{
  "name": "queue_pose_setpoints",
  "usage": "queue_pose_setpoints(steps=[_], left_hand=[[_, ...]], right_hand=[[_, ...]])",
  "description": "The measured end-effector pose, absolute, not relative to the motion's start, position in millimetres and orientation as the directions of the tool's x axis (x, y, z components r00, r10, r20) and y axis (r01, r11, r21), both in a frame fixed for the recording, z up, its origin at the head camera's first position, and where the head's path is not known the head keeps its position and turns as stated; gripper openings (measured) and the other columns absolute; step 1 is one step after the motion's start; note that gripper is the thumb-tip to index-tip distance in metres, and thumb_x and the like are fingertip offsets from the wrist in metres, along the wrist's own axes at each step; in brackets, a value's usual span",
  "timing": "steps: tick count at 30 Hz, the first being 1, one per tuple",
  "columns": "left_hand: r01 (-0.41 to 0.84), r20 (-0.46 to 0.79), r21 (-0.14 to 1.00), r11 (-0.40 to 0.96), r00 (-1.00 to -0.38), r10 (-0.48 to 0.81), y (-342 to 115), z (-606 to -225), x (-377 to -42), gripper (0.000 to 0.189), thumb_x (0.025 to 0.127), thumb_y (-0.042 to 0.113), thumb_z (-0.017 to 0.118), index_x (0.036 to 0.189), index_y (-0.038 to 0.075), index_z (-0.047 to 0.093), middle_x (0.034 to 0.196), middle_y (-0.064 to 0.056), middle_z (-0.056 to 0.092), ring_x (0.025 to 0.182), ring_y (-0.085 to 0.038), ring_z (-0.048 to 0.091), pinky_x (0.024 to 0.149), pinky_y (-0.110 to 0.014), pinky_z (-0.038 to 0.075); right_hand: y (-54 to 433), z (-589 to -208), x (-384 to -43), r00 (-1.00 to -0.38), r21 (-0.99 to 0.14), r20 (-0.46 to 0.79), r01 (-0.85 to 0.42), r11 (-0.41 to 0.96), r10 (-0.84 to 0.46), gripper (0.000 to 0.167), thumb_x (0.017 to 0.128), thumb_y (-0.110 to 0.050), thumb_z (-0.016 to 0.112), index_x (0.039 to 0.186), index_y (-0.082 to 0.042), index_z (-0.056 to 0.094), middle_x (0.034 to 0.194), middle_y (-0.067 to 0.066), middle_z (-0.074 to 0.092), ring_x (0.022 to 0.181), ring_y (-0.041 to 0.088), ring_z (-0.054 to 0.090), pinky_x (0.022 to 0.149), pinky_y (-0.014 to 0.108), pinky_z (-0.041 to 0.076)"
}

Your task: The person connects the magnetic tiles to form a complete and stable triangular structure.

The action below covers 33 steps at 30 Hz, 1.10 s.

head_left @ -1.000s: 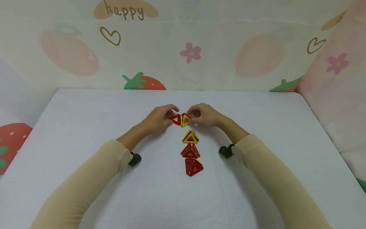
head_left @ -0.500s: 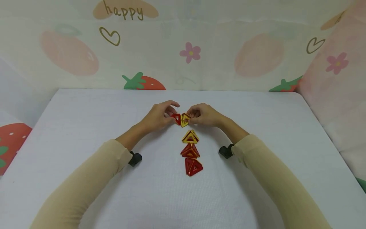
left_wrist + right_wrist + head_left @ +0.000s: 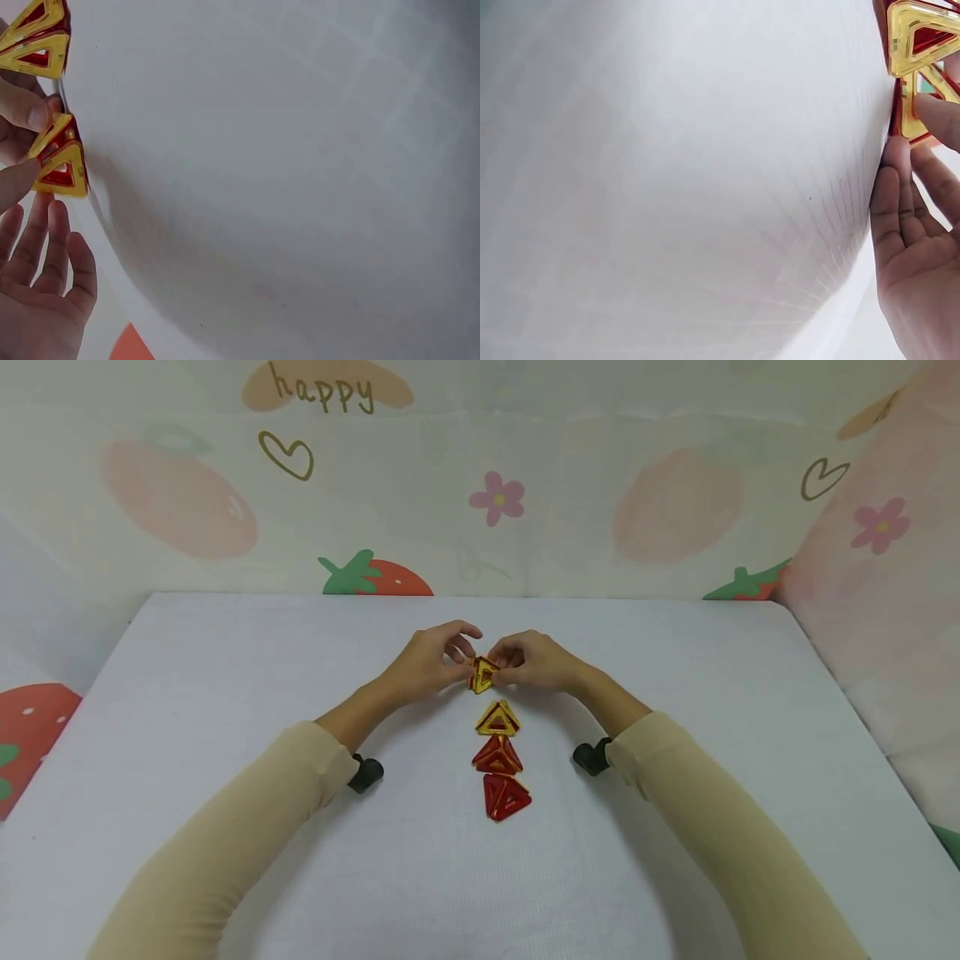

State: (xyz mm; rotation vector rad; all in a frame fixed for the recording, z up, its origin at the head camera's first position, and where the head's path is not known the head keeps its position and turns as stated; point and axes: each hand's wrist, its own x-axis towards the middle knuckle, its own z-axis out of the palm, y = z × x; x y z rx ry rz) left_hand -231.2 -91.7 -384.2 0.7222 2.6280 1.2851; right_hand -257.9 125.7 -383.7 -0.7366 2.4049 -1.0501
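At the far middle of the table, my right hand (image 3: pixel 543 664) pinches a small pyramid of yellow and red magnetic triangle tiles (image 3: pixel 483 676) between thumb and fingers. My left hand (image 3: pixel 427 664) is at its left side; in the left wrist view its thumb lies against the yellow face of the pyramid (image 3: pixel 64 176), the other fingers loosely extended below. The red tile on that side is mostly hidden by the left hand. Toward me stand a yellow-and-red pyramid (image 3: pixel 498 718), a red one (image 3: pixel 498 756) and another red one (image 3: pixel 507 797), in a line.
The white tabletop (image 3: pixel 300 860) spreads around both forearms. Behind its far edge hangs a cloth (image 3: pixel 562 527) printed with strawberries, hearts and flowers. Black wrist devices (image 3: pixel 366 773) sit under the sleeve cuffs.
The left hand has moved right, and the red triangle that jutted left from the pyramid is now up against it, mostly out of sight. The right hand stays where it was.
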Motion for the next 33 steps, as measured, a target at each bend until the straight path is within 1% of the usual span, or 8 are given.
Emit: queue_pose_setpoints(steps=[5,12,20,33], left_hand=[[0.363,0.098,0.776,0.515,-0.878,0.469,-89.6,-383.9,-230.6,0.043,0.09,0.001,0.071,0.131,-0.001,0.056,0.104,-0.012,0.068,0.096,-0.023,0.065,0.078,-0.033,0.054],[0.353,0.095,0.783,0.511,-0.881,0.463,-88.4,-385.8,-229.9,0.041,0.09,0.001,0.07,0.129,-0.002,0.057,0.106,-0.013,0.067,0.098,-0.025,0.065,0.081,-0.034,0.055],[0.342,0.084,0.792,0.506,-0.882,0.464,-85.9,-387.3,-229.5,0.038,0.091,0.0,0.068,0.128,-0.001,0.059,0.107,-0.013,0.066,0.098,-0.026,0.066,0.082,-0.035,0.056],[0.34,0.079,0.792,0.506,-0.88,0.468,-84.6,-388.6,-226.8,0.039,0.091,0.001,0.07,0.128,0.0,0.059,0.109,-0.014,0.064,0.1,-0.026,0.065,0.083,-0.035,0.055]], right_hand=[[126.1,-383.8,-258.4,-0.775,-0.761,-0.156,-0.302,0.575,-0.613,0.026,0.09,-0.009,0.071,0.114,0.001,0.067,0.096,0.008,0.065,0.086,0.019,0.057,0.074,0.026,0.048],[125.6,-382.5,-257.6,-0.772,-0.765,-0.154,-0.302,0.569,-0.616,0.026,0.09,-0.008,0.071,0.114,0.0,0.068,0.096,0.008,0.065,0.086,0.019,0.057,0.074,0.026,0.048],[125.3,-382.6,-257.3,-0.778,-0.757,-0.155,-0.302,0.579,-0.609,0.027,0.089,-0.007,0.072,0.114,0.001,0.067,0.096,0.008,0.066,0.087,0.019,0.058,0.074,0.026,0.048],[126.7,-384.8,-256.3,-0.777,-0.752,-0.157,-0.306,0.584,-0.609,0.028,0.089,-0.008,0.072,0.116,0.001,0.067,0.097,0.008,0.066,0.086,0.019,0.058,0.074,0.026,0.049]])
